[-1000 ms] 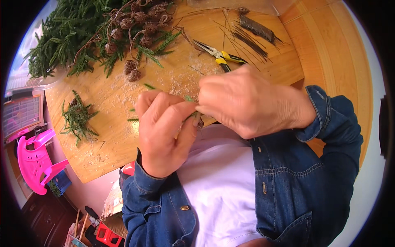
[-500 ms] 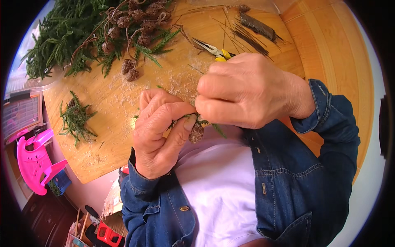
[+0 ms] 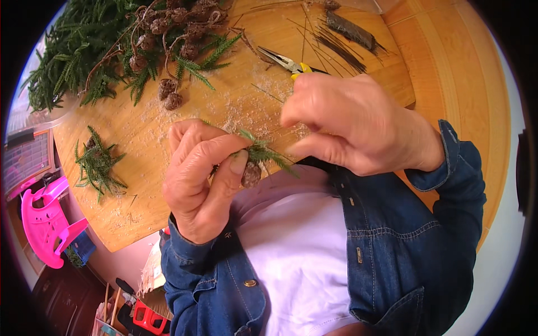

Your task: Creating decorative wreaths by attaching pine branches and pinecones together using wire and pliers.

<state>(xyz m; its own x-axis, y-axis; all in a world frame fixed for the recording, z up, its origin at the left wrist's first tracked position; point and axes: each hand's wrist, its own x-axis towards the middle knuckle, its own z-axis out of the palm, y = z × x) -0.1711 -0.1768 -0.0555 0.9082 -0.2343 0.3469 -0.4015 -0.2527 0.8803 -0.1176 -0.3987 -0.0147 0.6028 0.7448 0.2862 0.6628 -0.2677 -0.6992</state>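
Observation:
My left hand [image 3: 202, 173] is closed, pinching a small bunch of artificial evergreen sprigs [image 3: 263, 154] between thumb and forefinger. A brown pine cone [image 3: 251, 175] hangs from the bunch below the thumb. A thin dark wire seems to stick out of the greenery toward the right. My right hand [image 3: 353, 123] hovers just right of the bunch, its fingers curled and the thumb apart from the forefinger; nothing shows in the gap. Behind that hand lie yellow-handled needle-nose pliers [image 3: 283, 60], their handles partly hidden.
A heap of evergreen branches [image 3: 73, 67] and a cluster of pine cones on twigs [image 3: 168, 89] fill the far left of the wooden table [image 3: 145, 185]. A finished-looking sprig bunch [image 3: 98, 163] lies at left. Loose dark wires [image 3: 339, 50] lie far right. Pale crumbs dot the tabletop.
My right hand has drawn away from the bunch to the right, and its thumb has parted from the forefinger. My left hand has shifted slightly left, still holding the bunch, which shows more.

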